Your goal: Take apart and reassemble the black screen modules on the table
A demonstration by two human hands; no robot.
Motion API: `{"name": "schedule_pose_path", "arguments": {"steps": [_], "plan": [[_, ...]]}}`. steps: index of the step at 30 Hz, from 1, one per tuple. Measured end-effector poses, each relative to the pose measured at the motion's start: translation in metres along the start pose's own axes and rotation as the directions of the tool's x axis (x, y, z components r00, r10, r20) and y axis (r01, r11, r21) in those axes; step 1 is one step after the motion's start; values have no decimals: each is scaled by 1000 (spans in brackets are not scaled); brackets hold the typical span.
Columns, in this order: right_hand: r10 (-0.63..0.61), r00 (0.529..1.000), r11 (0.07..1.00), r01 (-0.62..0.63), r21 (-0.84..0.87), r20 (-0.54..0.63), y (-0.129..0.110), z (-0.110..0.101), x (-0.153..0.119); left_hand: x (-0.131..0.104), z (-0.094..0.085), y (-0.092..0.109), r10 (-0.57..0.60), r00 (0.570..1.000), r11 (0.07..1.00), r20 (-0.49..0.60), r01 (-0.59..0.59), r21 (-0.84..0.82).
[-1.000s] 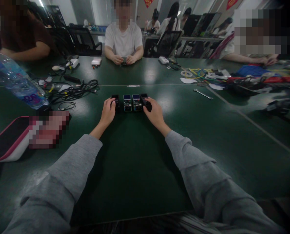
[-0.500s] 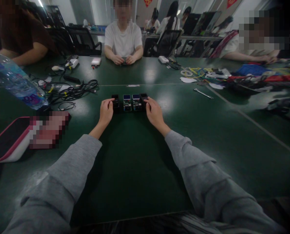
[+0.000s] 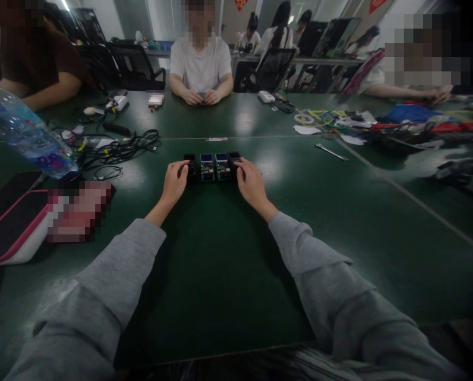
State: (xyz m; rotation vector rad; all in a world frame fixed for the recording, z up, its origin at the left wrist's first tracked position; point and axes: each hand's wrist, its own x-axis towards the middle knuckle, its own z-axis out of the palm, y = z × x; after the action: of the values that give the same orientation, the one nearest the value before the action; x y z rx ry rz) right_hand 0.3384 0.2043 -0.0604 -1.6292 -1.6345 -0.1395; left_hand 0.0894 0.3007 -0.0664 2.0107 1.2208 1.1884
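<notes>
My left hand (image 3: pixel 175 181) has its fingers curled against a small black case (image 3: pixel 190 158) at the left end of a row. On the right end, my right hand (image 3: pixel 252 183) grips a similar black case (image 3: pixel 234 156) with thumb and fingers. Between the cases lie a left circuit board (image 3: pixel 207 168) and a right circuit board (image 3: pixel 222 167), each with a small screen at its far end. The right board sits close against the right case. A narrow gap parts the left case from the left board. My fingers partly cover both cases.
The green table (image 3: pixel 220 254) carries tangled black cables (image 3: pixel 131 145), a tilted water bottle (image 3: pixel 29 132) and a pink-edged case (image 3: pixel 17 227) on the left. A wrench (image 3: pixel 331 152) and a heap of coloured wires (image 3: pixel 347 120) lie right. A person (image 3: pixel 200 63) sits opposite.
My left hand has shifted slightly right, bringing the left black case nearer the boards. My right hand has barely moved. A dark flat object and someone's fingers have appeared at the left edge.
</notes>
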Motion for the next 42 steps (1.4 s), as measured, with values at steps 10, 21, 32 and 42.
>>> {"name": "schedule_pose_path", "arguments": {"steps": [10,21,32,42], "plan": [[-23,1000,1000,23,-10,5,-3,-2,0,1,0,1,20,999,1000,-46,-20,1],[-39,999,998,40,-41,36,-3,-2,-1,0,-1,0,-10,999,1000,-32,10,2],[197,974,973,-180,142,-110,15,3,4,0,-2,1,-37,999,999,-19,37,-8],[191,965,980,-178,84,-177,20,4,5,2,0,0,-18,999,1000,-35,18,-2]]}}
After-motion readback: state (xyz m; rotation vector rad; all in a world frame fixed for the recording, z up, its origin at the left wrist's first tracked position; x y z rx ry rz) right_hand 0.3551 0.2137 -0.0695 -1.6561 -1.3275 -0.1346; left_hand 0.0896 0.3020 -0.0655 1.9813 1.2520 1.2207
